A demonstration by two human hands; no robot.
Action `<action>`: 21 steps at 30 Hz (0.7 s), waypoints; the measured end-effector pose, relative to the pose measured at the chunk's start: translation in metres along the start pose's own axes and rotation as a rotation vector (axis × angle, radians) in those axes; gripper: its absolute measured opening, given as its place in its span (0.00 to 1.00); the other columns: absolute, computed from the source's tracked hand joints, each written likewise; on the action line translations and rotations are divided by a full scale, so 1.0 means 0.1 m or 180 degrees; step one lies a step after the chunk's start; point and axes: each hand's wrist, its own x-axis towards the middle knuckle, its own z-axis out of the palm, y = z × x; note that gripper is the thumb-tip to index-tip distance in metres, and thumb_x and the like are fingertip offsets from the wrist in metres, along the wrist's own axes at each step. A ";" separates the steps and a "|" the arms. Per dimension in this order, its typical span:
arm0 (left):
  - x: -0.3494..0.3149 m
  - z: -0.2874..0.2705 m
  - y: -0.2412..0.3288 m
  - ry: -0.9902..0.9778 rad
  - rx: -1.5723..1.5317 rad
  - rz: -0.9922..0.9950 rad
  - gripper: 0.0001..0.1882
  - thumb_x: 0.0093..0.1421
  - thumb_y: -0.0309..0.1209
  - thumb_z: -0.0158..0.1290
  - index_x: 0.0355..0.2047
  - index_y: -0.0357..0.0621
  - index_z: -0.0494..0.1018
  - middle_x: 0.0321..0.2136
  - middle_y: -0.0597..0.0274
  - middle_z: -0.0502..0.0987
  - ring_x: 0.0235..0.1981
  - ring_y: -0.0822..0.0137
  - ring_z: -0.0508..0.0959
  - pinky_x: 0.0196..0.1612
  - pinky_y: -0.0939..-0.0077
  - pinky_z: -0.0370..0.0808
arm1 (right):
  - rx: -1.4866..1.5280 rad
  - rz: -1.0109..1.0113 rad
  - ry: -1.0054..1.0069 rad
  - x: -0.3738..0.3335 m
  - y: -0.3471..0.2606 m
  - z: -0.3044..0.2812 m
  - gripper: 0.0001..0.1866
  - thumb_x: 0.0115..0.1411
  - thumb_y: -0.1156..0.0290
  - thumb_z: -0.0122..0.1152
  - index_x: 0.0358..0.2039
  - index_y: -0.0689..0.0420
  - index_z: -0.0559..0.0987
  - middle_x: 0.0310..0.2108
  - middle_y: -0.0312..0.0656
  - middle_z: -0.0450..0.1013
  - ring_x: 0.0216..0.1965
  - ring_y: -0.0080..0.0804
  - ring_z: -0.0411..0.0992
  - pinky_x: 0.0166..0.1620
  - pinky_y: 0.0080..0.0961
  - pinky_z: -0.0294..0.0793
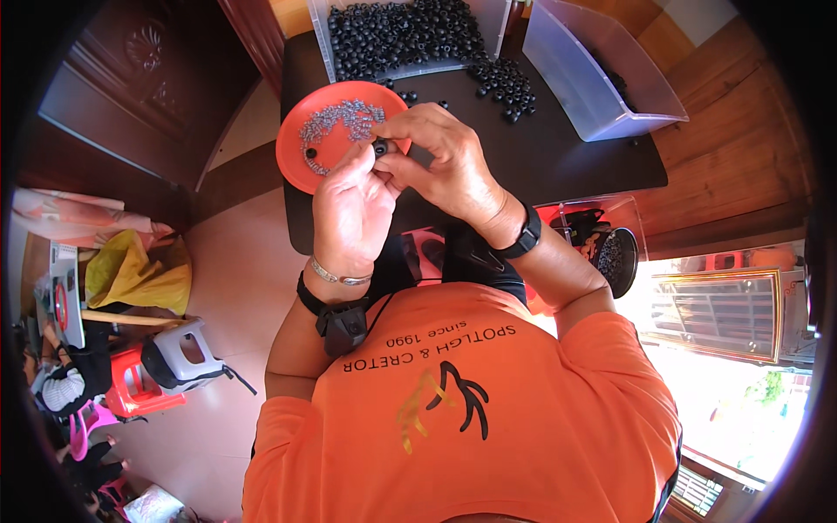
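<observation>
A dark tabletop [558, 170] stands beside a tiled floor [235, 270]. At left, a red plate [293, 131] bears small metal pieces [349, 118], just beyond the fingertips. The left hand [353, 209] pinches a small black bead [381, 148], its hole seemingly facing up. The right hand [445, 161] reaches it from the right, thumb and forefinger narrowly spaced; whether they grip it, I cannot tell. Farther right stands a translucent bin [593, 113].

The plate [295, 161] looks smooth plastic, the small pieces [349, 115] shiny metal, the black parts [401, 37] glossy plastic.
</observation>
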 end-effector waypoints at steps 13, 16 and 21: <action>-0.08 -0.03 0.03 0.0038 -0.0057 -0.0221 0.14 0.66 0.32 0.41 0.47 0.40 0.69 0.45 0.58 0.71 0.46 0.68 0.70 0.50 0.69 0.67 | 0.0174 0.0237 -0.0002 -0.07 -0.04 -0.02 0.16 0.43 0.76 0.70 0.36 0.57 0.80 0.29 0.37 0.75 0.36 0.35 0.73 0.40 0.30 0.75; -0.07 -0.07 0.02 -0.0045 -0.0025 -0.0265 0.15 0.66 0.32 0.41 0.48 0.39 0.69 0.45 0.58 0.70 0.47 0.67 0.69 0.51 0.69 0.66 | -0.0293 0.0008 0.0061 -0.05 -0.08 -0.05 0.15 0.42 0.74 0.69 0.34 0.58 0.81 0.30 0.38 0.75 0.35 0.38 0.73 0.40 0.31 0.75; -0.06 -0.05 -0.01 0.0054 0.0126 -0.0203 0.14 0.66 0.31 0.40 0.47 0.38 0.69 0.44 0.59 0.71 0.46 0.68 0.70 0.51 0.70 0.66 | -0.0567 -0.0110 0.0198 -0.07 -0.10 -0.03 0.15 0.40 0.74 0.69 0.33 0.56 0.81 0.30 0.38 0.75 0.35 0.38 0.73 0.39 0.31 0.75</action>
